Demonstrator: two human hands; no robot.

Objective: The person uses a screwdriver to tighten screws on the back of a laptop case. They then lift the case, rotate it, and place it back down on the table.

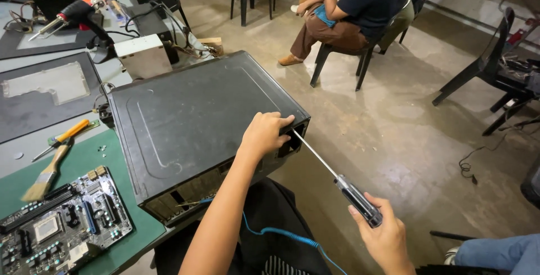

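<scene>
In the head view, a black computer case (197,123) lies on its side on the table (25,151), and its rear corner hangs over the table edge toward the person. The left hand (264,134) rests on top of this corner, with the fingers curled over the edge, gripping the case. The right hand (385,235) is clenched around the handle of a long screwdriver (337,179); the thin shaft goes up to the left and its tip meets the rear corner of the case, just beside the left fingers. A blue cable (281,233) runs from under the case across the lap. On the green mat (121,207) left of the case lie a motherboard (62,224) and a brush (48,174). A seated person (351,10) is well apart, behind.
</scene>
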